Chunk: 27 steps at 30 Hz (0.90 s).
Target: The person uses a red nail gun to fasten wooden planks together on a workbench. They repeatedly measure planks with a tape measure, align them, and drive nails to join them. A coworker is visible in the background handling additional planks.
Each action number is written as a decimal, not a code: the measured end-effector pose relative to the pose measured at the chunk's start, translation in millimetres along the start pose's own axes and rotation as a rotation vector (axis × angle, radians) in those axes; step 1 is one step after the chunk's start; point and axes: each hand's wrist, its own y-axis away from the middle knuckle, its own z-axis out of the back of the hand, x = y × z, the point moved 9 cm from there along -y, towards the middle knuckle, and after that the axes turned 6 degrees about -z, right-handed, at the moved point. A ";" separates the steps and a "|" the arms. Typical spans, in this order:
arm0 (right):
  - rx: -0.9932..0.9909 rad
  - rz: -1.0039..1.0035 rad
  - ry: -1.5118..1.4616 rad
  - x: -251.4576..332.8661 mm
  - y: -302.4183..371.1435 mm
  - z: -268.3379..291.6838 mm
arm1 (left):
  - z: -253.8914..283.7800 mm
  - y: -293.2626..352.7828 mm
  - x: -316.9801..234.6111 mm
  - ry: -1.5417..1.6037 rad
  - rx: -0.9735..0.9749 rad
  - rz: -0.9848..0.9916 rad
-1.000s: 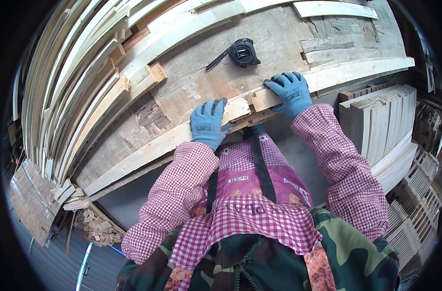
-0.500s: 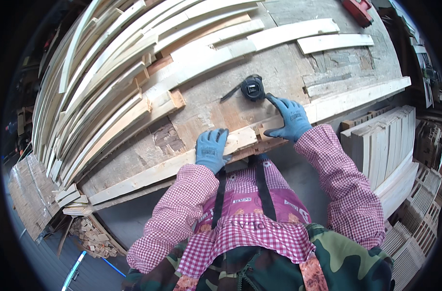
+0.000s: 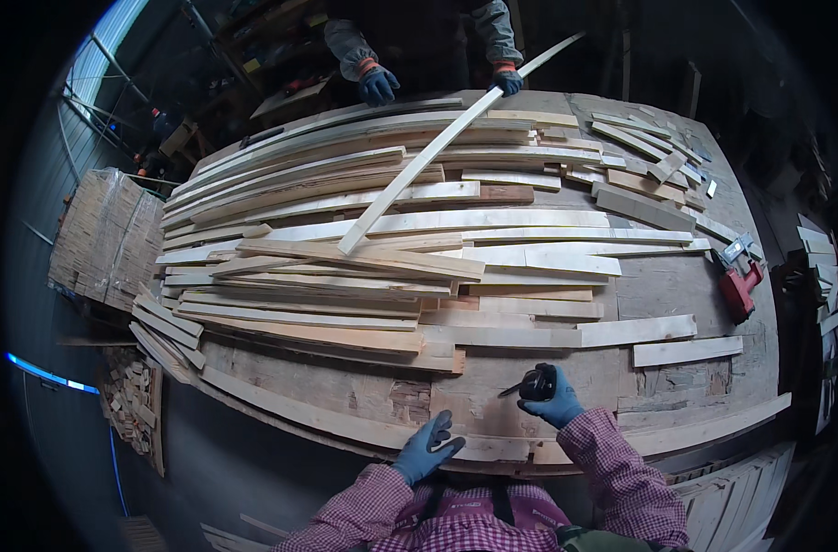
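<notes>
My right hand point(image 3: 557, 405), in a blue glove, is closed around a black tape measure point(image 3: 537, 383); a short dark end of it sticks out to the left. My left hand point(image 3: 424, 451), also gloved, has its fingers apart and holds nothing. It is just over a long pale board point(image 3: 345, 425) that lies along the table's near edge. A second board point(image 3: 704, 432) continues along that edge to the right of a gap, below my right hand.
Many wooden strips point(image 3: 299, 304) are heaped across the worktable point(image 3: 667, 391). A red power tool point(image 3: 741, 290) lies at the right. Across the table, a co-worker's gloved hand point(image 3: 506, 79) grips a long slanting strip point(image 3: 428, 152). Stacked boards point(image 3: 732, 497) stand at lower right.
My right hand has taken hold of the tape measure. The left hand has come off the board and opened. With the view raised, a co-worker and the far side now show.
</notes>
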 end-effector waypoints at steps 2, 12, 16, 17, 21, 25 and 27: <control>0.134 0.137 -0.164 63.8 34.3 -48.4 | -4.2 16.5 -21.6 0.562 -0.041 0.245; 0.352 0.504 -0.193 156.1 97.7 -127.0 | 46.0 30.2 -108.7 0.656 -0.144 -0.189; 0.635 0.201 -0.656 172.7 101.0 -161.6 | 48.5 31.6 -163.2 0.304 -0.098 -0.572; 0.474 0.228 -0.672 178.2 102.1 -162.2 | 49.5 41.0 -182.9 -0.132 -0.157 -0.793; 0.354 0.353 -0.767 197.9 106.8 -162.4 | 73.1 41.6 -215.0 -0.485 -0.225 -0.937; 0.062 0.584 -0.133 227.1 108.0 -154.4 | 109.9 7.3 -188.5 -0.175 -0.249 -0.597; -0.085 0.743 0.251 239.5 110.1 -157.5 | 102.4 -12.0 -147.6 0.462 -0.061 -0.328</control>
